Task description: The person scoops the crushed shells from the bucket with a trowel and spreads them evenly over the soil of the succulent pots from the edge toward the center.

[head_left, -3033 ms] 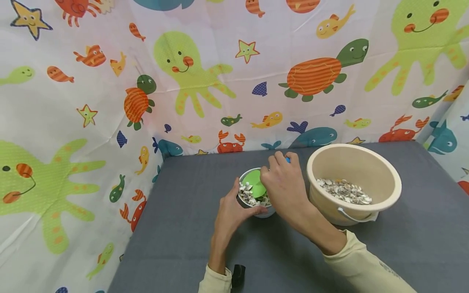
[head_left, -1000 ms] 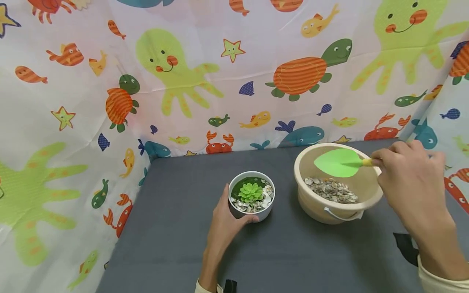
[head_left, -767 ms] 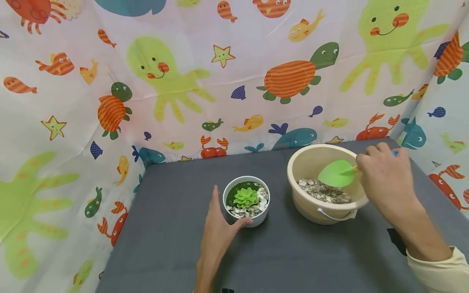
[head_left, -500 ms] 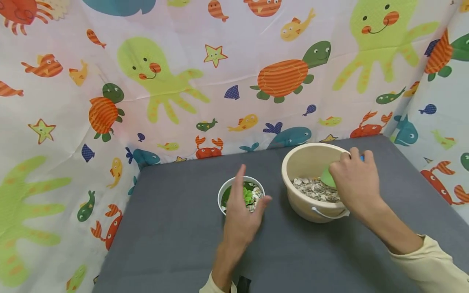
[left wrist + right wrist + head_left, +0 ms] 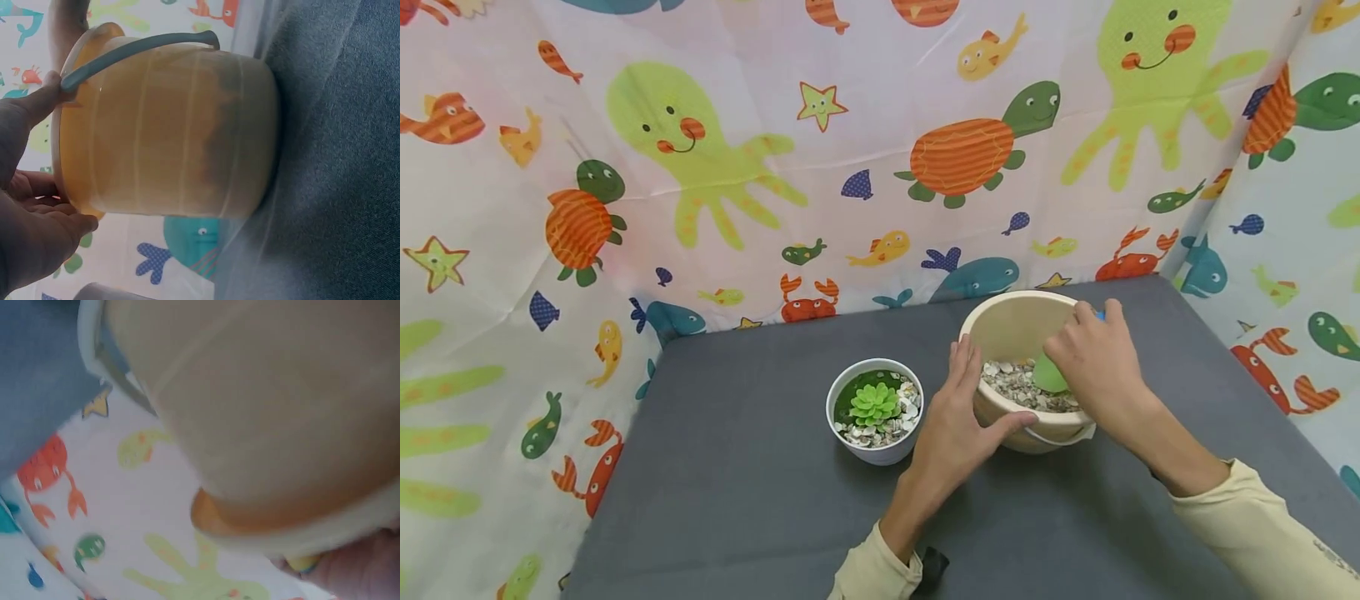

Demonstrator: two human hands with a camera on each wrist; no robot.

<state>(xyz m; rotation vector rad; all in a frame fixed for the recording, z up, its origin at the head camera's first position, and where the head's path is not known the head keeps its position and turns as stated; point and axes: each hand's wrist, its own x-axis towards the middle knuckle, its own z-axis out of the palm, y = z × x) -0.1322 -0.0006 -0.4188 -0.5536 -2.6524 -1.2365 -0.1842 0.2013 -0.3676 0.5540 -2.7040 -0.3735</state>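
Cream bucket (image 5: 1013,329), upright on the grey bench (image 5: 745,475).
Left hand (image 5: 951,437) holds the bucket's rim, thumb and fingers wide apart along it. Right hand (image 5: 1099,362), over the bucket's right side, grips a trowel (image 5: 1049,374), green blade down at the shell pieces (image 5: 1017,386) inside. Pale bail (image 5: 1063,438) hangs at the bucket's near side. White pot (image 5: 882,456) with green succulent (image 5: 874,405) and light shells (image 5: 912,407) stands near, left of the bucket. Sheet (image 5: 868,125) printed with sea creatures hangs behind the bucket.
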